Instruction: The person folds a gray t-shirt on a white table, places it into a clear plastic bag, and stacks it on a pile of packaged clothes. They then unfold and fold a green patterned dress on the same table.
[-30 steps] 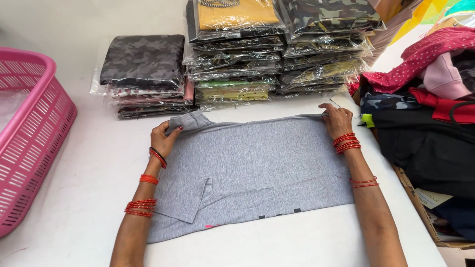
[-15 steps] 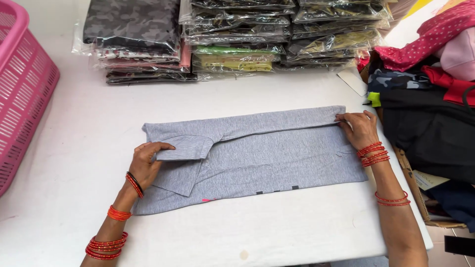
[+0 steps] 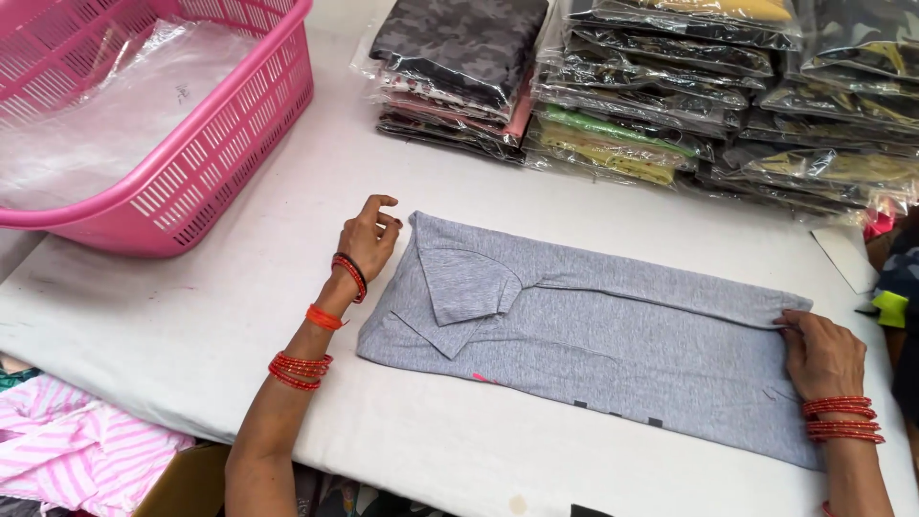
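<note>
Nearest: right hand [image 3: 821,356] lies palm-down on the right end of the grey shirt [image 3: 613,340], fingers pinching the folded edge, probably to pin that end flat. Shirt lies across the middle of the white worktop [image 3: 191,316], long sides folded in, one sleeve turned back onto the body. Left hand [image 3: 369,235] sits at the shirt's left end, fingers loosely curled, gripping nothing, just beside the cloth. Further back left: pink basket [image 3: 206,177] with clear plastic bags inside. Back right: bagged garment stacks [image 3: 670,96], within reach.
</note>
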